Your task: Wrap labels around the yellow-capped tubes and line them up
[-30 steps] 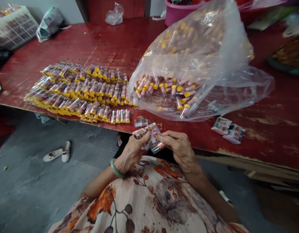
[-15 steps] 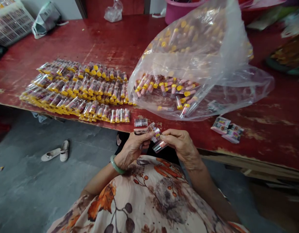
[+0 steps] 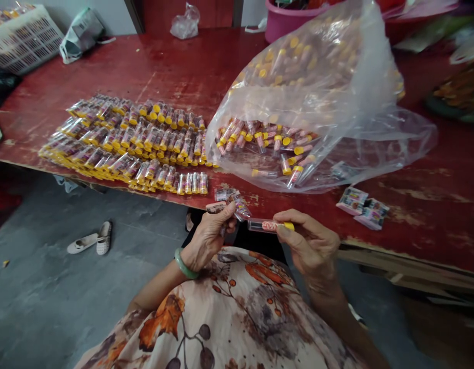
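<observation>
My right hand pinches a clear tube by its yellow-capped end. The tube holds pink-and-white pieces and lies nearly level, its clear end pointing left. Just left of it, my left hand is closed on printed plastic sleeves; thumb and fingers hide part of them. Beyond my hands a large clear plastic bag lies with its mouth toward me, full of similar yellow-capped tubes. To the left, many wrapped tubes lie in stacked rows, yellow caps mostly facing me.
The red table has its front edge just past my lap. Small printed packets lie at the right. At the back are a pink tub, a crumpled plastic bag and a white basket. Shoes rest on the floor.
My right hand has moved right and turned the tube nearly level, showing its yellow cap. My left hand has stayed nearly in place with the sleeves.
</observation>
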